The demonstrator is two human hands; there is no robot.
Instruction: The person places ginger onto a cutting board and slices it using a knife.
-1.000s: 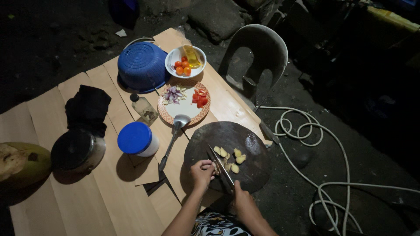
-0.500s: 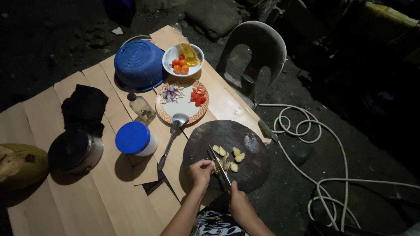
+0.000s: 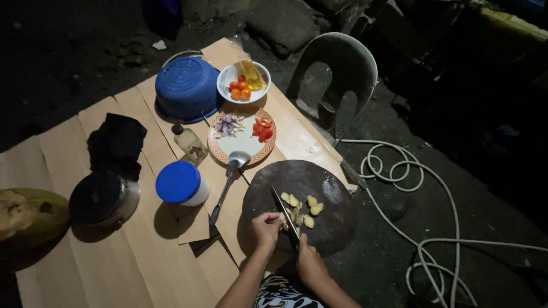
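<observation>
On a round dark cutting board [image 3: 319, 182] lie several pale yellowish slices [image 3: 302, 206]. My right hand [image 3: 309, 262] grips the handle of a knife [image 3: 284, 210], its blade angled across the board down onto the pieces. My left hand [image 3: 265, 228] is curled at the board's near left edge, fingertips pressing on a piece right beside the blade.
A patterned plate [image 3: 241, 145] holds chopped purple onion and red pieces, a ladle [image 3: 226, 185] resting on it. Behind it sit a white bowl of small tomatoes [image 3: 242, 83] and a blue colander [image 3: 187, 87]. A blue-lidded jar [image 3: 181, 183], small bottle [image 3: 191, 144], pot [image 3: 104, 199], grey chair [image 3: 337, 71] and coiled hose [image 3: 416, 188] surround.
The knife blade has shifted slightly along the pieces on the board; both hands stay in place. The view has drifted a little.
</observation>
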